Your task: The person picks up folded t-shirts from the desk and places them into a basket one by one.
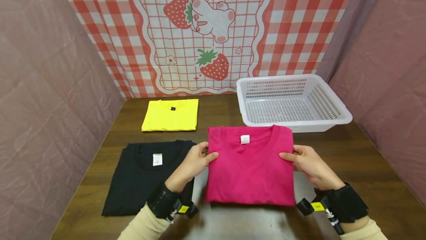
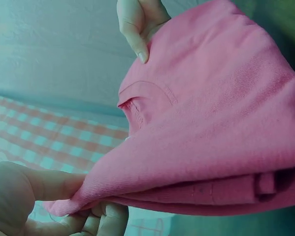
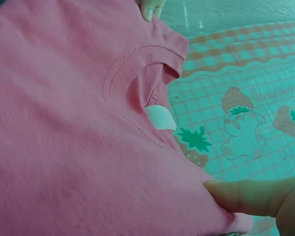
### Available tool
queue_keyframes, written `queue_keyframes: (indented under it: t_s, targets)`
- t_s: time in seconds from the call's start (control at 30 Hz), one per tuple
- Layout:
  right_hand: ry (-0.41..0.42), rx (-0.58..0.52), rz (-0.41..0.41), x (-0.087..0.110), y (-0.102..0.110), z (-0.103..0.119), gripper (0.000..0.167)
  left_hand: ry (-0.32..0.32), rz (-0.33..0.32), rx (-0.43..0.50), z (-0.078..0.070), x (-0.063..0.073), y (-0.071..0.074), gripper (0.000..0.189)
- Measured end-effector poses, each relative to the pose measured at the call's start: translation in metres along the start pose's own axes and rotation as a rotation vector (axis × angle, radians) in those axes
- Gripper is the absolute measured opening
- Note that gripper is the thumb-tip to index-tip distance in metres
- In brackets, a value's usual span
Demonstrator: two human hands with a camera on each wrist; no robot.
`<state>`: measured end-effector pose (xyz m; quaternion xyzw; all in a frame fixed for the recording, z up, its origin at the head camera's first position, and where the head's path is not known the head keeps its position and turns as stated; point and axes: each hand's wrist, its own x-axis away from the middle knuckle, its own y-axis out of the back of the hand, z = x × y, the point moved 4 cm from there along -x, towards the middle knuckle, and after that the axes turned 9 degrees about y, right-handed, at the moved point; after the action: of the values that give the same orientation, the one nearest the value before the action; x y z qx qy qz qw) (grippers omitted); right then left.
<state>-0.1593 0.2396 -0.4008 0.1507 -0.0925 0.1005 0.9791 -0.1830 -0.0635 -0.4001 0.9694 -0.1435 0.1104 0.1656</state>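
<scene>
A folded magenta T-shirt [image 1: 251, 173] with a white neck label is held up over the table, collar toward the back. My left hand [image 1: 196, 158] pinches its left edge, thumb on top and fingers beneath, as the left wrist view also shows. On the opposite edge my right hand [image 1: 309, 164] pinches the cloth the same way; in the right wrist view its thumb [image 3: 250, 195] lies on the fabric. Folded layers of the shirt [image 2: 211, 147] show along its side in the left wrist view. Just left of my left hand lies a folded black T-shirt [image 1: 139, 181] with a white label.
A folded yellow T-shirt [image 1: 171, 116] lies at the back left of the wooden table [image 1: 359, 162]. At the back right stands a white plastic basket [image 1: 294, 125] with slotted sides. A checked strawberry-print cloth [image 1: 213, 47] hangs behind, with plain curtains on both sides.
</scene>
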Motion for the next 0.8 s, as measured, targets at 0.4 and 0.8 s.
queue_keyframes:
  t_s: [0.4,0.8]
  targets:
    - [0.061,0.077,-0.060,0.001,0.031,0.029,0.048,-0.045,-0.025,-0.009,-0.041,-0.010,-0.003,0.029]
    - [0.032,0.144,-0.068,-0.002,0.067,0.060,0.035,-0.038,-0.022,-0.046,-0.081,-0.023,-0.006,0.038]
